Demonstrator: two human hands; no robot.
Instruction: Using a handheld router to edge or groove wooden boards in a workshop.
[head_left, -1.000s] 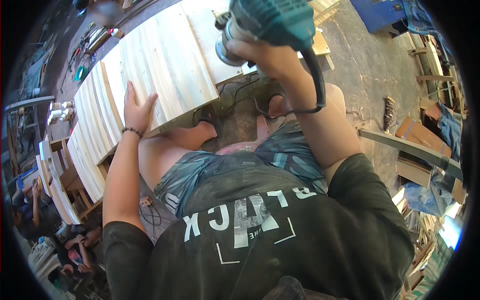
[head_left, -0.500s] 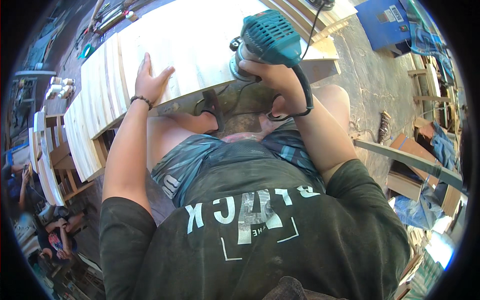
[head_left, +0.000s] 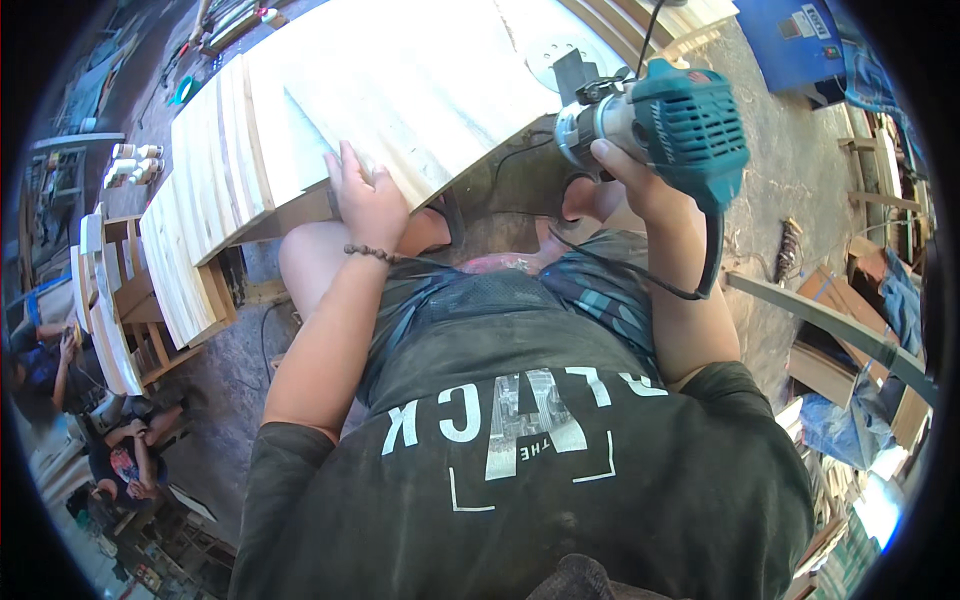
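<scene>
My right hand [head_left: 640, 185] is wrapped round the metal body of a teal trim router [head_left: 690, 130], which is tipped sideways beside the panel's right end. A pale round base plate with holes shows on its left, and its black cord loops down over my forearm. A pale wooden panel [head_left: 420, 110] lies across the stack in front of me, slightly askew. My left hand [head_left: 370, 205], with a beaded bracelet at the wrist, rests at the panel's near edge. Its fingers are stretched onto the top face; the palm's underside is hidden.
More pale boards [head_left: 190, 270] are stacked under and left of the panel. A wooden frame [head_left: 120, 300] stands farther left, near white bottles [head_left: 130, 165]. Two people sit at lower left. A blue box [head_left: 790, 40] is at far right, and a long bar [head_left: 830, 325] crosses the right side.
The router has moved right, off the panel's near edge, and tipped sideways in my right hand. My left hand has slid right and nearer, and the top panel has turned askew on the stack.
</scene>
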